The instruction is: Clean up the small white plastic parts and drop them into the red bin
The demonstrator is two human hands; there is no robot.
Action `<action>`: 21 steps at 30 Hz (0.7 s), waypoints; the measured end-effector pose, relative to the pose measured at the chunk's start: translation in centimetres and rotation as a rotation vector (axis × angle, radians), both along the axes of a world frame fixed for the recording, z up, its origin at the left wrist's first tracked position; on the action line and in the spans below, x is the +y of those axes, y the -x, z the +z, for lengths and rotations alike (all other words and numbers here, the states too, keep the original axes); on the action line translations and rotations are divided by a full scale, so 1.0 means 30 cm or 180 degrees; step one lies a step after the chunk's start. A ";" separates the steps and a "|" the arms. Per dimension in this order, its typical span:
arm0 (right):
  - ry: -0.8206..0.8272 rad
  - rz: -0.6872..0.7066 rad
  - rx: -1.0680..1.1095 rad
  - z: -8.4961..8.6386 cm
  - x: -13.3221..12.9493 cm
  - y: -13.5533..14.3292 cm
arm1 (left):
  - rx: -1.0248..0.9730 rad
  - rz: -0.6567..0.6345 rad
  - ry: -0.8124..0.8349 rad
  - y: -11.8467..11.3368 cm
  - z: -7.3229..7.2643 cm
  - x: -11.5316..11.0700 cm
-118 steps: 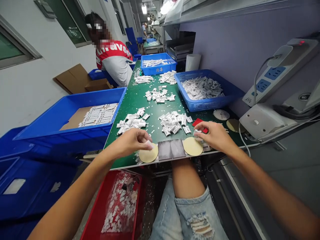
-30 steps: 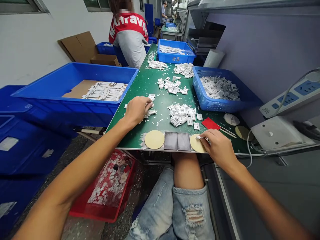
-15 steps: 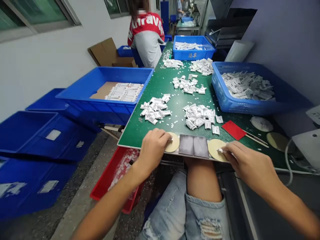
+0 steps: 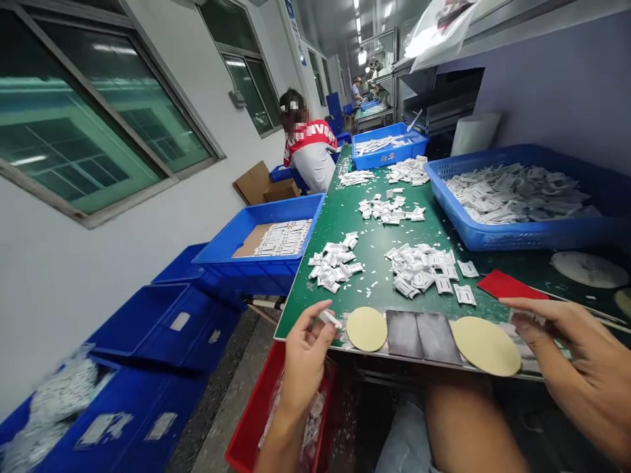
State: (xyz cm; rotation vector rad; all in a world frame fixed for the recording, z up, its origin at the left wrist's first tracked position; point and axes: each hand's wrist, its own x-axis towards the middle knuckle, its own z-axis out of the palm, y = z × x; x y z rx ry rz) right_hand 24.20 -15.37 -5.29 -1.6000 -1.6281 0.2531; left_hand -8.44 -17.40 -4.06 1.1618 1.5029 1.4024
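Above the bench's front edge, my left hand (image 4: 308, 341) pinches a small white plastic piece (image 4: 330, 320) between thumb and fingers. Just right of it lies a round yellowish disc (image 4: 367, 329), then two dark grey square plates (image 4: 421, 336) side by side, then a second yellowish disc (image 4: 487, 345). My right hand (image 4: 566, 348) is beyond that disc, thumb and forefinger curled towards each other around something pale, blurred and partly hidden. Behind the plates are a large pile of white plastic pieces (image 4: 421, 268) and a smaller pile (image 4: 335, 264) to the left.
A blue basket (image 4: 522, 235) full of white pieces stands at right, near a red flag-like piece (image 4: 510, 285). Blue bins (image 4: 236, 246) line the left, and a red bin (image 4: 251, 420) sits below the edge. A seated person (image 4: 313, 157) works farther along the green bench (image 4: 374, 233).
The view has tilted up and turned left. Both hands have drawn outward off the yellowish discs, which now show whole; the left hand has turned over with its white plastic piece.
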 end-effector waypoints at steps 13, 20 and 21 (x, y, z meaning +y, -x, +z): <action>-0.0144 0.0591 -0.0917 -0.051 0.017 -0.021 | 0.3044 -0.0474 -0.0668 -0.063 -0.057 0.046; -0.0136 0.0839 -0.0725 -0.042 0.030 0.019 | 0.2982 -0.0314 -0.0800 -0.076 -0.065 0.039; -0.0298 0.0804 -0.0972 -0.052 0.025 0.016 | 0.2936 -0.0279 -0.0835 -0.077 -0.070 0.036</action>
